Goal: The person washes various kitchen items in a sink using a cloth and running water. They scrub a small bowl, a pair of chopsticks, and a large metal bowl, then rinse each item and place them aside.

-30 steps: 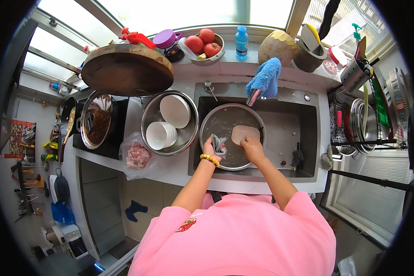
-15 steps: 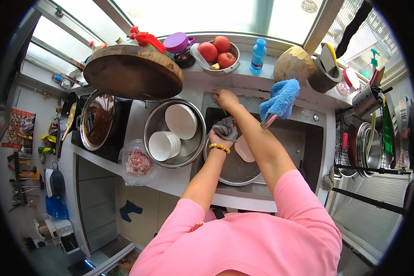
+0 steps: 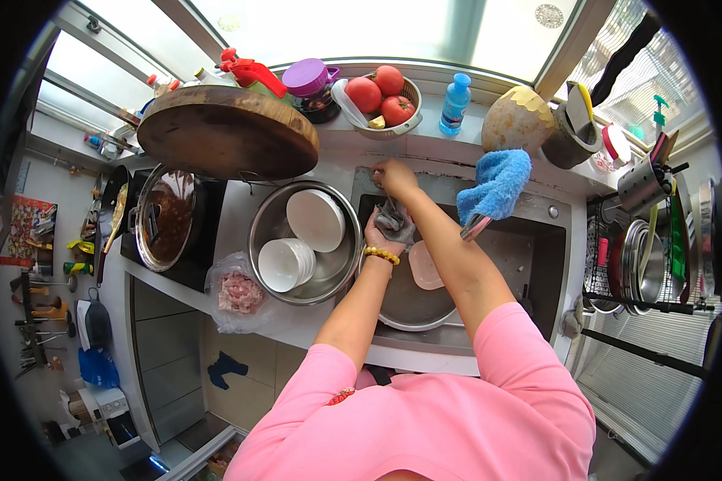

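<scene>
At the left side of the sink [image 3: 549,232], my left hand [image 3: 374,234] is closed around a grey cloth [image 3: 395,224], a yellow beaded bracelet on its wrist. Just beyond it, over the sink's far left corner, my right hand [image 3: 395,178] has its fingers pinched together; what they hold is too small to make out. Beneath my arms a metal basin [image 3: 413,317] sits in the sink, with a pale pink dish [image 3: 425,266] in it. A fluffy blue cloth [image 3: 496,184] hangs over the faucet beside my right forearm.
Left of the sink, a steel bowl [image 3: 329,289] holds white bowls [image 3: 285,260]. Bagged raw meat [image 3: 239,293] lies by the counter's front edge. A round wooden board [image 3: 225,132] stands near the covered pan [image 3: 166,216]. Tomatoes [image 3: 389,80] and a blue bottle [image 3: 455,104] line the sill.
My left hand and the grey cloth have shifted slightly toward my right hand, and the cloth looks more bunched. My right hand stays nearly in place. The whole view has tilted a little.
</scene>
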The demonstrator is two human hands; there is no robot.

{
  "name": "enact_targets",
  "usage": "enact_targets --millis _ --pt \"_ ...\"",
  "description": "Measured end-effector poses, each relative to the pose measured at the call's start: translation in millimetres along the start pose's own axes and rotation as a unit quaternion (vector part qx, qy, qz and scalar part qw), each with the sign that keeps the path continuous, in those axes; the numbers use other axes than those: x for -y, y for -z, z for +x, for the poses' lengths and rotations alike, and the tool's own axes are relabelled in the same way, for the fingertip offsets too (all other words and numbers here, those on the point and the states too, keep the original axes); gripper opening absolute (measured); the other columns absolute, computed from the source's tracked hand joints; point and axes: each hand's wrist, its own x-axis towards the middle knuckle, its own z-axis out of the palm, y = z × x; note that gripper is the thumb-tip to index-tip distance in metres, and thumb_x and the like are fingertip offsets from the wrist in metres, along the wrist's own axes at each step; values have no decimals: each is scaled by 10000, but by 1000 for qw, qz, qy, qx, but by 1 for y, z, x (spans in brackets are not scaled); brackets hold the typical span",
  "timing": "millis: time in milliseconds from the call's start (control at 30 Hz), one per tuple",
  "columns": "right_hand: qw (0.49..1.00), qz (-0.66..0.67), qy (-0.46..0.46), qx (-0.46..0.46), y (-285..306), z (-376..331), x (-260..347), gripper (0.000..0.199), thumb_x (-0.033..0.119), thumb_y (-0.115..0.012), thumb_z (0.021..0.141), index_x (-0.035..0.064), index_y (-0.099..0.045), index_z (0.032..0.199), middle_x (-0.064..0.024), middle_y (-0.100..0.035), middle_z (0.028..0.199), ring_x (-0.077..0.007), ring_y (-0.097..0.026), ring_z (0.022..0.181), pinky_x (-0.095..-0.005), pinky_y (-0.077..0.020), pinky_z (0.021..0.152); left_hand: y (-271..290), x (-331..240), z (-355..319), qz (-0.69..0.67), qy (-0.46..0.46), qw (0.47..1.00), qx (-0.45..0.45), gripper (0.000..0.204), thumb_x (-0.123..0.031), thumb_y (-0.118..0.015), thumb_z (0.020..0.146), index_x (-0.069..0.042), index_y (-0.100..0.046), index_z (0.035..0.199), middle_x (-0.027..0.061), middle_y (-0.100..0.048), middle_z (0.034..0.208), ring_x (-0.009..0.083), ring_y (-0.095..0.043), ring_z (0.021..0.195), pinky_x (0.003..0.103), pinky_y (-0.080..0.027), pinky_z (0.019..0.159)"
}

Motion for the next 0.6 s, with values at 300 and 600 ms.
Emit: enact_targets --millis 300,600 --pt "957 251 -52 -139 32 -101 -17 291 163 -597 827 67 -590 1102 -118 -599 764 -313 -604 768 -362 -480 702 38 -6 -9 197 -52 972 -116 30 -55 -518 902 -56 -537 925 68 -545 721 150 -476 544 277 -405 488" --pt "948 -270 149 -83 -29 -280 -85 228 143 -665 706 77 -599 914 -104 -542 1012 -294 -495 1012 -395 -412 855 38 19 -55 400 -116 855 -309 105 -176 -400 950 -89 -456 930 63 -486 676 140 -400 449 261 -260 352"
